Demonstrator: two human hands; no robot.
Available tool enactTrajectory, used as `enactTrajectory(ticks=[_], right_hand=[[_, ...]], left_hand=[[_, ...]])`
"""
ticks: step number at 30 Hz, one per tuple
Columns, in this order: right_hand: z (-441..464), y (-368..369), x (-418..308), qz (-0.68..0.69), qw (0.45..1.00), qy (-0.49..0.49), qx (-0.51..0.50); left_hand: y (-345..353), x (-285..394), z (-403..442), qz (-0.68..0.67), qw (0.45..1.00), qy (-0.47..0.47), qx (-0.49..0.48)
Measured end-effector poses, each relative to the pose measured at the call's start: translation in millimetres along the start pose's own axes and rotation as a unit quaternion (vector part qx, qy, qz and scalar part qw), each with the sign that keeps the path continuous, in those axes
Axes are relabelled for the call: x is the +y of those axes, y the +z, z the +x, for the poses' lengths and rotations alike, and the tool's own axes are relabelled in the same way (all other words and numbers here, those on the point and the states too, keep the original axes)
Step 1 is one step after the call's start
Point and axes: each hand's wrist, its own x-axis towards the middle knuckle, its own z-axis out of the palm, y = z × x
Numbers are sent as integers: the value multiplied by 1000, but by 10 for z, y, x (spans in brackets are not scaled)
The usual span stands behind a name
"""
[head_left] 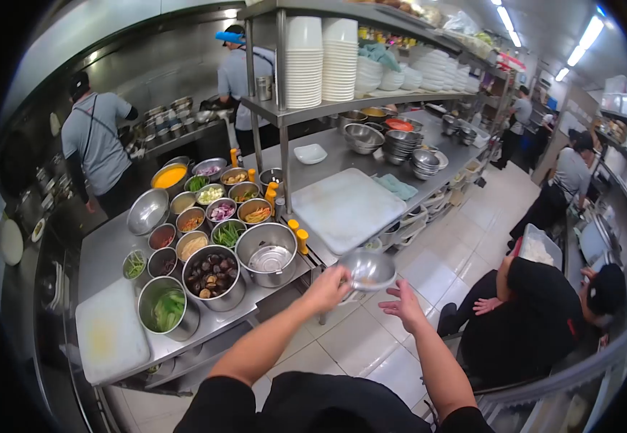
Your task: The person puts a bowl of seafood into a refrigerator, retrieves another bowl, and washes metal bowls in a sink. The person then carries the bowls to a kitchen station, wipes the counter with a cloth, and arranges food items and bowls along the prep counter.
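Observation:
My left hand (328,287) grips the near left rim of a steel mixing bowl (368,270), held in the air in front of me. The bowl is slightly blurred, and what little lies inside cannot be made out. My right hand (404,306) is just to the right of the bowl, fingers spread and holding nothing; whether a fingertip touches the rim is unclear. Beyond the bowl, a white cutting board (346,208) lies on the steel counter. To the left stand a large steel pot (267,255) and a pot of dark mushrooms (213,277).
Several steel containers of cut vegetables crowd the left counter, near yellow-capped bottles (302,241) and another cutting board (113,332). Stacked steel bowls (400,144) stand farther back under a shelf (371,99) of white tubs. A person in black (537,317) bends close on my right; other people work farther off.

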Motion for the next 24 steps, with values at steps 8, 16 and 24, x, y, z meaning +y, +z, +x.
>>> enactTrajectory(ticks=[8,16,24], right_hand=[[-1201,1411,927,-100,984,72,-125],[-3108,4740,1583,-163,863,18,-478],[-4462,6299,1799,-253,744,30,-618]], left_hand=[[-475,-100,-2806,5,997,-52,52],[-2475,-5,-6515,-303,791,-373,380],[-2957,203,-8497,-318,700,-418,484]])
